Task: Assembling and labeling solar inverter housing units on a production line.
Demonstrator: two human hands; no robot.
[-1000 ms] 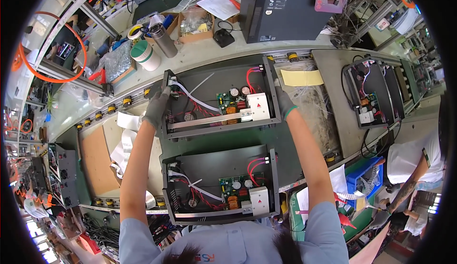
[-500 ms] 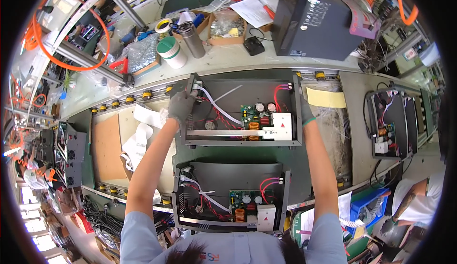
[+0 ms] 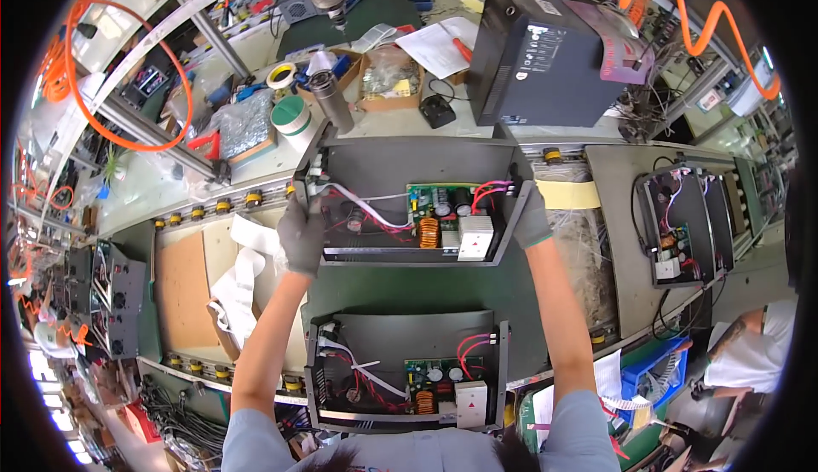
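An open black metal chassis (image 3: pixel 400 158) is gripped between my two gloved hands over the green work surface. My left hand (image 3: pixel 301 235), in a grey glove, is closed on its left side wall near the front corner. On the opposite wall, my right hand (image 3: pixel 532 219) is wrapped round the edge, its fingers partly hidden. Inside the chassis sit a green circuit board (image 3: pixel 443 201) with a copper coil (image 3: pixel 429 233), a white block (image 3: pixel 475 239), and white, red and purple wires. A similar open chassis (image 3: pixel 409 329) rests closer to me.
A tall dark cabinet (image 3: pixel 537 63) stands at the back right. Behind the chassis are a white tub with green lid (image 3: pixel 292 117), a grey bottle (image 3: pixel 330 100) and a parts box (image 3: pixel 388 80). Another chassis (image 3: pixel 682 221) lies right. An orange coiled hose (image 3: pixel 694 42) hangs overhead.
The held chassis has moved left in the view and looks more tilted. My left hand now sits lower on its side wall; more of my right hand shows. A red hanging tool has come into view.
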